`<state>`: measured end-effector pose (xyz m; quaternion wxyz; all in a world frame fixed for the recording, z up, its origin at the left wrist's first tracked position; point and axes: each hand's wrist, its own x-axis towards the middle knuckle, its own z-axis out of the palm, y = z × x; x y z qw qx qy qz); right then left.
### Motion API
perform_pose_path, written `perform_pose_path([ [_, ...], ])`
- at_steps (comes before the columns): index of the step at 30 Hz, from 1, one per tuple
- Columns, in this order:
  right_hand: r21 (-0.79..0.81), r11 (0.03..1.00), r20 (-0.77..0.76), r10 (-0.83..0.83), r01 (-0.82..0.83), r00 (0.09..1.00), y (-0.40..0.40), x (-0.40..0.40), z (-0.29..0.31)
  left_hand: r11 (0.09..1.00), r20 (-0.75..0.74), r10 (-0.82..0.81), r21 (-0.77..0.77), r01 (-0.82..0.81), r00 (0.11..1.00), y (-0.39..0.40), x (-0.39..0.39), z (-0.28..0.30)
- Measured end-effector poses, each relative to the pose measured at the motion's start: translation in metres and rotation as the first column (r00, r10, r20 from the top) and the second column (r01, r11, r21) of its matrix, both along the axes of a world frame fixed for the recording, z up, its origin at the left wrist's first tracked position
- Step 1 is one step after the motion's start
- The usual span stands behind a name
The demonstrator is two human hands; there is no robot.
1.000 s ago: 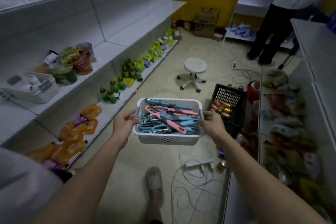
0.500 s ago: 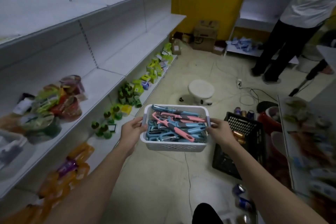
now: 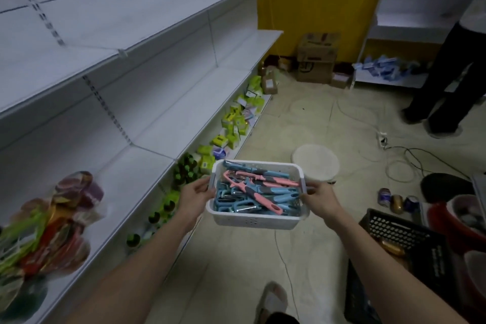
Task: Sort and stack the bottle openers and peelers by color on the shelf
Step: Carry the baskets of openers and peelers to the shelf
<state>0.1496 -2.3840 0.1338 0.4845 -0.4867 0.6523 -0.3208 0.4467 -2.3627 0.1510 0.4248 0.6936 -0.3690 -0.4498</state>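
Head view: left hand (image 3: pixel 196 198) and right hand (image 3: pixel 321 200) each grip an end of the white basket (image 3: pixel 256 219), held in mid-air over the floor (image 3: pixel 302 118); pink and blue peelers and openers (image 3: pixel 253 192) piled inside. White shelf (image 3: pixel 147 163) just left of it; round stool (image 3: pixel 315 163) just beyond.

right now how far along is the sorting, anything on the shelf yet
Nothing looks sorted yet: the blue and pink tools lie mixed in the white basket, and none shows on the middle shelf. In hand: the left hand and right hand grip the basket's two ends, carrying it above the floor beside the shelving. Left: set it down, split the colors, stack them.
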Motion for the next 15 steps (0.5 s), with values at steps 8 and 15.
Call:
perform_pose_path([
  [8,0.1,0.994,-0.156,0.062,-0.047,0.986,-0.189,-0.01,0.012,1.0,-0.034,0.024,0.019,-0.023,0.999,-0.181,-0.011,0.01],
  [15,0.141,0.973,-0.188,0.207,-0.182,0.96,-0.328,-0.004,0.015,1.0,0.007,0.022,0.002,-0.022,1.0,-0.307,0.002,0.015],
])
